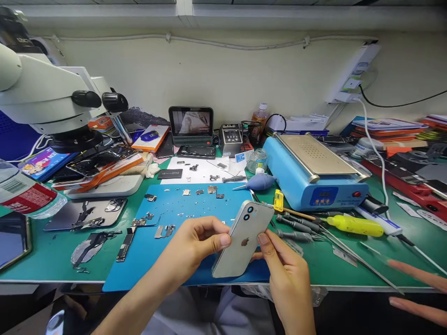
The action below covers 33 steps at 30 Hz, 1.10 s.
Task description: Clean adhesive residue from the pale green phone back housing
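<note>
A white smartphone is held up over the front of the blue mat, tilted, its back with two camera lenses turned towards me. My left hand pinches its left long edge between thumb and fingers. On the opposite edge, the thumb of my right hand presses the back, and the fingers curl behind it. The phone hides its own front and some of those fingertips. Small phone parts, among them a flex cable piece and a long circuit board, lie on the mat left of my hands.
Another person's hand reaches in at the right edge near the tweezers. Screwdrivers, a yellow-handled tool and a blue heating plate machine stand right. A microscope overhangs the left side, above a water bottle.
</note>
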{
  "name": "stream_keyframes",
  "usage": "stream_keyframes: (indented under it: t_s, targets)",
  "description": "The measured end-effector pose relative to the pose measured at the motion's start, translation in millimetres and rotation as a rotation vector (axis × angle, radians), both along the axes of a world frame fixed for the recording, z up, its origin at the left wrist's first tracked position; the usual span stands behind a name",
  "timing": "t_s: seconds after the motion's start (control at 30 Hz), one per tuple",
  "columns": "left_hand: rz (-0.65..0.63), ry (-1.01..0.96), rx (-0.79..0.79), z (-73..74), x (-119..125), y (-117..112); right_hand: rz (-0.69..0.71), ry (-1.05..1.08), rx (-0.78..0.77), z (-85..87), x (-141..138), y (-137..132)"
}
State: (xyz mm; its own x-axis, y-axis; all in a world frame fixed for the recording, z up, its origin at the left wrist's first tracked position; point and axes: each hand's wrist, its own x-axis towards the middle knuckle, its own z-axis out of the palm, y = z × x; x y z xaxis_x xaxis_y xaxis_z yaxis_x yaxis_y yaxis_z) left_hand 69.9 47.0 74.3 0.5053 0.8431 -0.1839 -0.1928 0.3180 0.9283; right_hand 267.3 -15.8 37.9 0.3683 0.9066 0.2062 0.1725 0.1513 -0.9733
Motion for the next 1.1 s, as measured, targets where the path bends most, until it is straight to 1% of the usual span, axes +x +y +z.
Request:
stream_keyframes:
  t_s: [0.1, 0.23, 0.37, 0.47, 0.57, 0.63, 0.73, 0.77, 0.83, 0.93, 1.0, 1.1]
  targets:
    - [-0.008, 0.025, 0.008, -1.0, -0.2, -0.2, 0.004, -0.002, 0.01, -2.3, -0.3, 1.4]
    - [0.002, 0.086, 0.023, -6.8, -2.1, -4.0, -0.013, -0.057, 0.019, -8.6, -2.8, 0.1]
    - [0.059, 0.15, 0.012, -14.3, -6.2, -7.0, -0.053, -0.142, 0.033, -16.3, -5.1, -2.8]
    - [0.141, 0.183, -0.03, -19.7, -11.6, -8.6, -0.134, -0.236, 0.089, -18.3, 2.4, -10.3]
    - [0.246, 0.187, -0.115, -25.4, -16.9, -10.8, -0.27, -0.396, 0.157, -13.6, 25.9, -26.7]
    - [0.313, 0.189, -0.184, -28.8, -18.2, -13.2, -0.352, -0.527, 0.177, -7.5, 49.5, -39.6]
    - [0.394, 0.188, -0.261, -31.9, -17.4, -18.7, -0.417, -0.735, 0.175, 1.6, 89.9, -53.0]
    - [0.394, 0.185, -0.265, -32.2, -17.0, -20.6, -0.432, -0.805, 0.17, 3.6, 103.1, -54.9]
    - [0.335, 0.168, -0.245, -32.0, -17.4, -24.3, -0.442, -0.926, 0.165, 5.8, 126.5, -55.0]
    - [0.217, 0.088, -0.174, -31.3, -20.6, -28.5, -0.381, -1.05, 0.177, 6.3, 147.3, -49.8]
    - [0.181, 0.01, -0.147, -31.2, -23.1, -30.6, -0.335, -1.092, 0.216, 6.7, 147.7, -47.0]
    - [0.199, -0.047, -0.141, -31.0, -24.6, -33.7, -0.286, -1.099, 0.267, 7.9, 126.9, -49.4]
